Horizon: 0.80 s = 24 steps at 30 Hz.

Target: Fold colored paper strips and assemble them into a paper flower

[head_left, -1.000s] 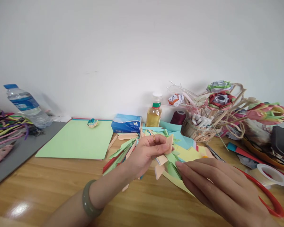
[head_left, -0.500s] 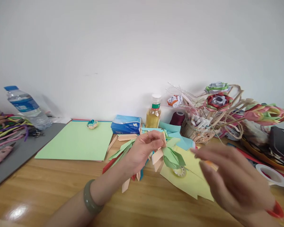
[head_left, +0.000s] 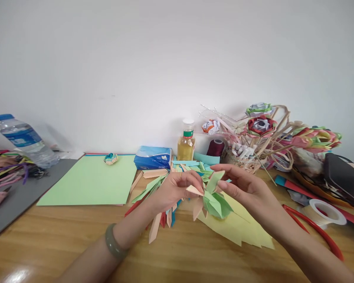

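My left hand [head_left: 174, 192] is closed in a pinch on a folded paper flower [head_left: 216, 204] with green and peach petals. The flower is raised over the table in front of me. From the other side, my right hand [head_left: 244, 186] has thumb and fingers at the upright green petal, closed around it. Beneath and behind the hands, folded paper strips [head_left: 155, 230] in peach, red, green and blue lie in a pile. Yellow paper sheets [head_left: 242, 224] are spread under the flower.
Green paper [head_left: 88, 182] lies left, bearing a small folded flower [head_left: 110, 158]. Behind are a tissue pack [head_left: 152, 158], a bottle [head_left: 185, 147], a thread spool [head_left: 215, 147] and a basket of paper flowers [head_left: 262, 125]. A tape roll [head_left: 324, 214] and red loop [head_left: 327, 239] lie right.
My right hand has moved left to the flower and now grips a green petal. The left hand keeps its pinch. The view has shifted slightly to the right.
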### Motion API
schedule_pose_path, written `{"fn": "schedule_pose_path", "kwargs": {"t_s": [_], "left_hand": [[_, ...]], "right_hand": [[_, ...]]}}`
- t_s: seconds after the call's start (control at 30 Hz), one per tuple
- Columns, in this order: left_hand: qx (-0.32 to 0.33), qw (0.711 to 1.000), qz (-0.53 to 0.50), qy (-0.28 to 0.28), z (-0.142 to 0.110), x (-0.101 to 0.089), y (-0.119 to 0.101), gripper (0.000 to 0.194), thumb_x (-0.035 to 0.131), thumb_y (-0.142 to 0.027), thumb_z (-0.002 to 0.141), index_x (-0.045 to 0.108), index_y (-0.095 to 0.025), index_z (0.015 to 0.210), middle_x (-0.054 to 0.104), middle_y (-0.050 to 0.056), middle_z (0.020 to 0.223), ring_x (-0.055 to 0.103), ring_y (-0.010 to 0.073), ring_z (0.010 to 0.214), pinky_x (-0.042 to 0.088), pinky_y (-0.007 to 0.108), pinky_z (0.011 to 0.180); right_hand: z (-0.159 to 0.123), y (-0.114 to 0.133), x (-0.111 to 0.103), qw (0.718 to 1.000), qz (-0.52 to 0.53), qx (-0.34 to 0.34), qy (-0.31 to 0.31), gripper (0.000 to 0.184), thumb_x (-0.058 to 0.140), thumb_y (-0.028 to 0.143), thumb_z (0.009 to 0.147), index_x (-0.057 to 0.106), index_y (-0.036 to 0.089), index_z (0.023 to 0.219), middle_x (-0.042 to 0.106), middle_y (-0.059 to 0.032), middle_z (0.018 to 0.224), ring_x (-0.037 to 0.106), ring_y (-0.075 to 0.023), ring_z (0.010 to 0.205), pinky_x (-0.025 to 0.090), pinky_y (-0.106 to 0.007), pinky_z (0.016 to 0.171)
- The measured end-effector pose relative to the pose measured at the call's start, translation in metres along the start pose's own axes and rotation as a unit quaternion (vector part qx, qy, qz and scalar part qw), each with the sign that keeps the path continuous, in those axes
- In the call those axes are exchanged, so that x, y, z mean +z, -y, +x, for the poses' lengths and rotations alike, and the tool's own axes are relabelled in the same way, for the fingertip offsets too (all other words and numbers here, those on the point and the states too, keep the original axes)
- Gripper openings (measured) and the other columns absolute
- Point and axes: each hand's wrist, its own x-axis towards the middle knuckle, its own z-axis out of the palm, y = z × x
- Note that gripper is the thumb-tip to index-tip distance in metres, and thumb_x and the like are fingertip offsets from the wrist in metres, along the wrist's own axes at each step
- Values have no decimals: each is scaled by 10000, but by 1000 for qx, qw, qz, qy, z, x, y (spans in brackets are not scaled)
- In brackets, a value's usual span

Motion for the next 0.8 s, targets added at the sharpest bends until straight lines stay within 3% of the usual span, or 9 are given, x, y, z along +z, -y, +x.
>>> {"fn": "schedule_pose_path", "kwargs": {"t_s": [0.13, 0.33, 0.43, 0.53, 0.8], "left_hand": [[-54, 997, 22, 52, -1, -5, 0, 30, 703, -177, 660, 698, -180, 689, 610, 36, 807, 573, 147, 831, 441, 276, 777], [-59, 996, 47, -46, 0, -3, -9, 169, 559, -284, 778, 661, -152, 800, 641, 53, 848, 600, 176, 839, 442, 331, 822], [-119, 985, 118, -46, 0, 7, -13, 228, 703, -278, 660, 617, -160, 834, 632, 28, 830, 584, 143, 782, 443, 285, 745], [-155, 973, 164, -50, 0, 17, -14, 295, 743, -289, 605, 586, -155, 816, 612, 14, 753, 565, 128, 726, 438, 275, 698], [-129, 971, 185, -84, 0, 14, -11, 259, 705, -311, 645, 590, -150, 813, 606, 20, 763, 561, 130, 727, 423, 269, 686]], "right_hand": [[-1, -3, 2, 999, 12, 15, 33, 308, 546, 445, 792, 638, 184, 926, 586, 5, 634, 553, -124, 554, 487, -246, 501], [-2, -6, 6, 995, -87, -39, 5, 260, 562, 417, 795, 649, 187, 878, 582, 5, 607, 515, -113, 515, 452, -232, 465], [-1, -6, 8, 991, -120, -52, -3, 233, 580, 394, 784, 645, 188, 870, 553, 22, 553, 498, -113, 495, 416, -221, 436], [-1, -8, 9, 993, -102, -51, -7, 223, 609, 392, 761, 633, 191, 856, 532, 36, 536, 484, -108, 488, 406, -214, 428], [2, -18, 7, 1000, -15, -17, 18, 280, 585, 429, 782, 604, 190, 925, 571, 11, 646, 542, -120, 585, 496, -252, 545]]}}
